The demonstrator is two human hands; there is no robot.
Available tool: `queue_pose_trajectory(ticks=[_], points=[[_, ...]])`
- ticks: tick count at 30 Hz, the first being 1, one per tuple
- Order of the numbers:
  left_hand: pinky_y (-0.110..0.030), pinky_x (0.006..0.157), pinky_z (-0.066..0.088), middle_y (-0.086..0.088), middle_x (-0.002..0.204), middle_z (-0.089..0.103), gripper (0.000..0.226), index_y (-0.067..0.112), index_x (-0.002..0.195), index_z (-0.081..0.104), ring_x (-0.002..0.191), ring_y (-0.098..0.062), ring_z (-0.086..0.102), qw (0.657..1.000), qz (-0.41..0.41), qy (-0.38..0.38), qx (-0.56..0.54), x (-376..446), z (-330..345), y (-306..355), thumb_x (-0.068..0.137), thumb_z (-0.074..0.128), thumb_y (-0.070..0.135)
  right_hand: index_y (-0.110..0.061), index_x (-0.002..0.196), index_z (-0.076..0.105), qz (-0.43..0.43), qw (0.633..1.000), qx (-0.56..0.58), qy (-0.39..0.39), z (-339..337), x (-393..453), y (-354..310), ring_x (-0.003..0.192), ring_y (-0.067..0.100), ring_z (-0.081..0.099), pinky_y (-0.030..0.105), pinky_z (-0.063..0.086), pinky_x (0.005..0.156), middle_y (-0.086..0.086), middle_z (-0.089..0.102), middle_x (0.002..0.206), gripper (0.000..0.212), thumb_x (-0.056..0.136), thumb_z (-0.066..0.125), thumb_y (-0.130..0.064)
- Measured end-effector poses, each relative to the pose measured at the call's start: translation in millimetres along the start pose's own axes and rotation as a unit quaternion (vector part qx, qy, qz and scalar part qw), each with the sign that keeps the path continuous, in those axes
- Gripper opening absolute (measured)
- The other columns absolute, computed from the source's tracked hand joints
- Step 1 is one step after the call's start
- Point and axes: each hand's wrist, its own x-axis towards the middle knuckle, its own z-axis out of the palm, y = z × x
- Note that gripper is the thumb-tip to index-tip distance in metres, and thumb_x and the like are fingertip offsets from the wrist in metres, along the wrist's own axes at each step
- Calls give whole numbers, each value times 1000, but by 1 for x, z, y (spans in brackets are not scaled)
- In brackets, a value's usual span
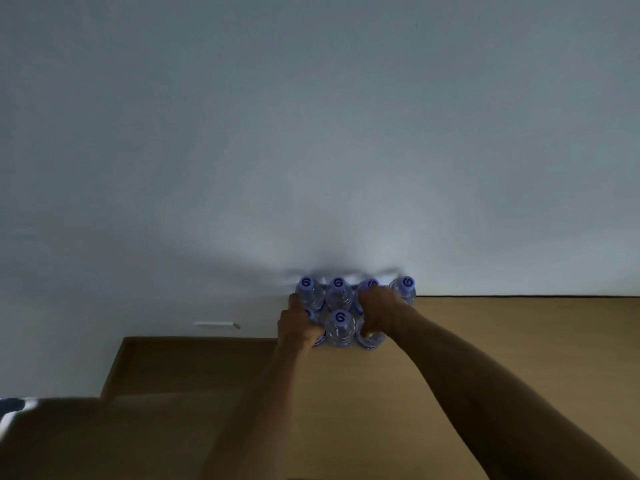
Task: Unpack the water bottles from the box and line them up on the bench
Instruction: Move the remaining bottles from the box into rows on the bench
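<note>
Both of my hands grasp bottles in the front row of a small cluster just below the middle of the frame: my left hand (298,326) curls round the front-left bottle (319,336), of which only a sliver shows past my fingers, and my right hand (378,315) curls round the front-right bottle (370,337), covering its cap. Between the two stands the front-middle bottle (340,328), upright and untouched, its pale cap bearing a dark blue mark. Behind these runs a back row of four bottles: the far-left bottle (309,293), the second bottle (338,292), the third bottle (367,286), partly hidden by my right knuckles, and the far-right bottle (404,289). All stand close together on the bench (502,341), a tan surface filling the lower right of the frame, hard against the pale wall (311,133) that occupies the upper two-thirds. At lower left the bench steps down to a darker brown ledge (173,368). Whether the box is in view I cannot tell.
</note>
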Motion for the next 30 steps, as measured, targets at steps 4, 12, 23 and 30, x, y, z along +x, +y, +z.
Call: queue_pose_trajectory(ticks=[4, 12, 23, 30], points=[[-43, 90, 53, -17, 115, 65, 58, 5, 128, 47, 105, -35, 64, 999, 9, 32, -28, 1, 7, 0, 78, 73, 21, -12, 111, 62, -3, 1000, -26, -12, 12, 5, 1, 106, 26, 62, 35, 52, 86, 8, 65, 112, 46, 71, 79, -27], [-43, 85, 54, -16, 114, 64, 71, 12, 130, 36, 101, -37, 64, 999, 31, 41, 15, -4, 6, -11, 78, 73, 43, -18, 102, 64, 4, 996, -64, -67, 0, 9, -7, 99, 25, 65, 33, 52, 70, 3, 66, 100, 46, 63, 83, -33], [-46, 99, 41, -12, 142, 44, 82, 19, 145, 36, 126, -33, 48, 878, 355, 114, 301, -14, 14, 11, 78, 66, 56, -22, 67, 47, -15, 999, 8, -50, -30, -1, 9, 73, 21, 60, 28, 44, 59, -2, 59, 72, 49, 60, 79, -59], [-36, 84, 53, -10, 123, 59, 39, 13, 127, 52, 103, -25, 61, 926, 282, 10, 249, -9, 23, 43, 91, 63, 19, -18, 100, 68, -17, 999, 26, -35, -17, -8, 24, 96, 22, 63, 28, 45, 68, 4, 67, 100, 46, 72, 72, -55]])
